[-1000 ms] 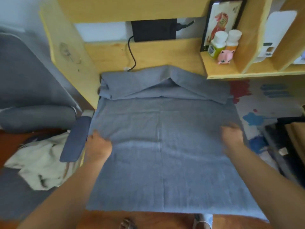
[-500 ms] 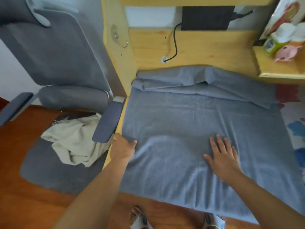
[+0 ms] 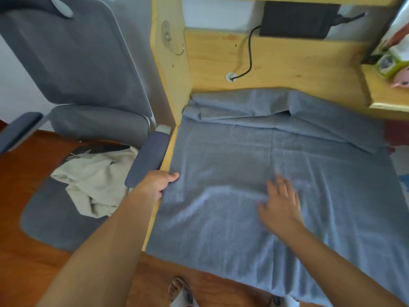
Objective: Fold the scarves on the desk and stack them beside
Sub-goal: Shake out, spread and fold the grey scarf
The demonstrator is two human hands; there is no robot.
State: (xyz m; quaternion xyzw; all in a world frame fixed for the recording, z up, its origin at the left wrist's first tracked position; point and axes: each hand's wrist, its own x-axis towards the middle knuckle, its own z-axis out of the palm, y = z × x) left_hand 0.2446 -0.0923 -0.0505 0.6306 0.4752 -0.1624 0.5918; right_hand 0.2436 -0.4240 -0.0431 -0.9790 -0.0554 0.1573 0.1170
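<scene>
Beige cloth (image 3: 93, 182): crumpled on the chair seat at far left, well apart from our work (whether it is another scarf we cannot tell).

Left hand (image 3: 158, 183): we have it at the desk's (image 3: 164, 160) left edge, thumb on top of the scarf's side hem and the fingers curled under, so it pinches that edge.

Scarf (image 3: 232, 165): a big grey-blue cloth spread flat over most of the desk, its near edge hanging off the front, its far end bunched in loose folds against the back board.

Handling: we judge it light, soft and limp, likely to wrinkle and slide on the wood; nothing fragile. Best taken by hems and corners, with a flat palm to pin the crease.

Right hand (image 3: 281, 204): fingers straight and spread wide, palm down near the middle of the scarf, holding nothing (slightly blurred).

Shelf (image 3: 385, 100): at far right, the only holder in view; a green-labelled bottle (image 3: 390, 63) and a small pink item (image 3: 401, 79) stand on it, cut off by the frame.
</scene>
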